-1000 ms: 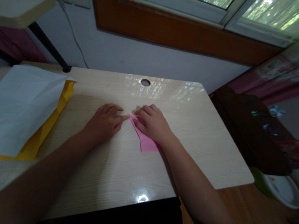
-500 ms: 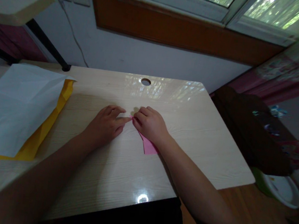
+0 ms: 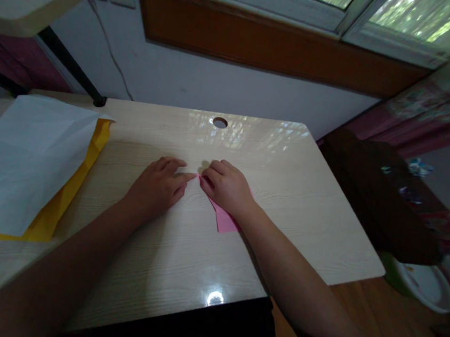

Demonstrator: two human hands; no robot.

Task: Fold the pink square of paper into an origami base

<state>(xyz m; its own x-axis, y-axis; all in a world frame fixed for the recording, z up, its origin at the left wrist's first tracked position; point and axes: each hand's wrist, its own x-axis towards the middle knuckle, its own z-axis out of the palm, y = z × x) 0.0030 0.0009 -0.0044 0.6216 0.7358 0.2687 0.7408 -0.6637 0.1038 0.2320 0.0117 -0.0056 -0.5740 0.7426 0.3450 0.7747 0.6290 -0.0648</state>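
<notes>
Nothing much shifts since before: my right hand (image 3: 226,187) presses flat on pink paper (image 3: 225,221), left hand (image 3: 158,187) fingertip touching its tip.

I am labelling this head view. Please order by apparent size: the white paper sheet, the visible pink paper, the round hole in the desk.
1. white paper sheet, clearly largest
2. pink paper, mostly hidden under the right hand
3. round hole, smallest

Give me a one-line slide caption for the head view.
Both hands, left and right, press a folded pink paper flat on a wooden desk beside white and yellow sheets.
</notes>
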